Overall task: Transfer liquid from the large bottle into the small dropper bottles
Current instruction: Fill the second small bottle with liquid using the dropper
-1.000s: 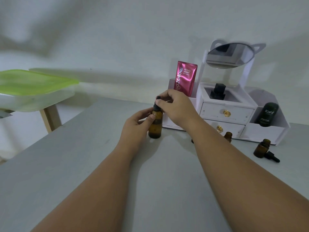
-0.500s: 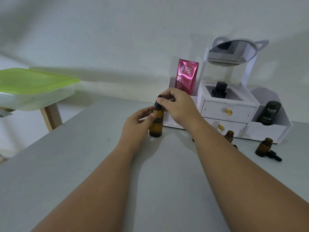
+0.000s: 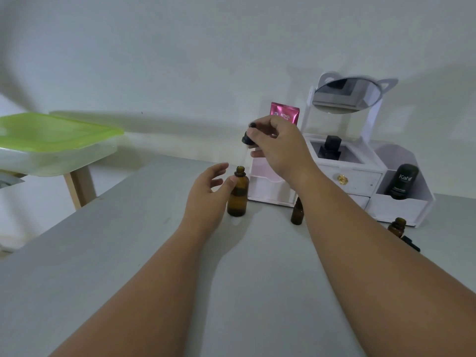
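Two hands work over the grey surface (image 3: 123, 243), where the large bottle (image 3: 237, 195) stands upright, neck open, the loose-fingered left hand (image 3: 207, 195) touching its shoulder by the thumb, a small bottle (image 3: 296, 215) nearby to its right, and the right hand (image 3: 279, 146) pinching the dropper (image 3: 248, 137) just above the neck.

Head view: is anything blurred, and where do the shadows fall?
In the head view the light is dim and soft; the forearms cast faint shadows on the table and look stretched by the wide lens; the dropper in the right hand looks slightly smeared.
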